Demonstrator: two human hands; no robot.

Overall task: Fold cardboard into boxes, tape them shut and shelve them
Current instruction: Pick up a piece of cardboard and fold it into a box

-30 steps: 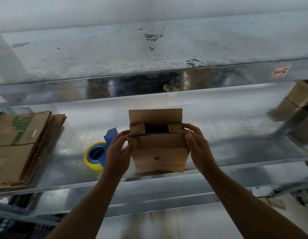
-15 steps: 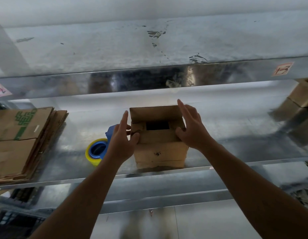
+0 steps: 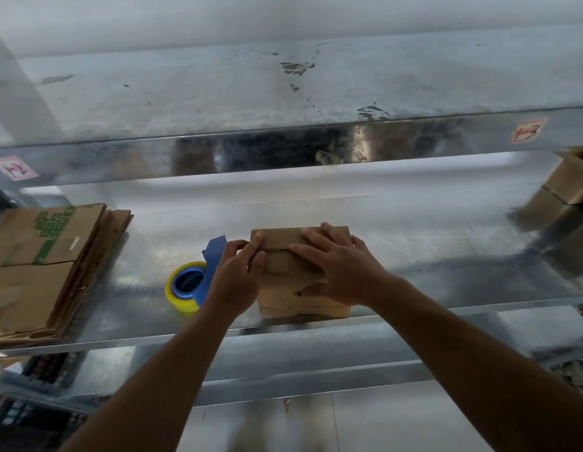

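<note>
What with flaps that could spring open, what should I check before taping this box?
1. Top flaps folded flat on the cardboard box: ok.
2. Right hand pressing the flaps down: ok.
3. Left hand gripping the box's left edge: ok.
4. Tape roll close by, left of the box: ok.
5. A hand free to take the tape: not ok, both are on the box.
6. Tape's loose end ready to pull: cannot tell.
</note>
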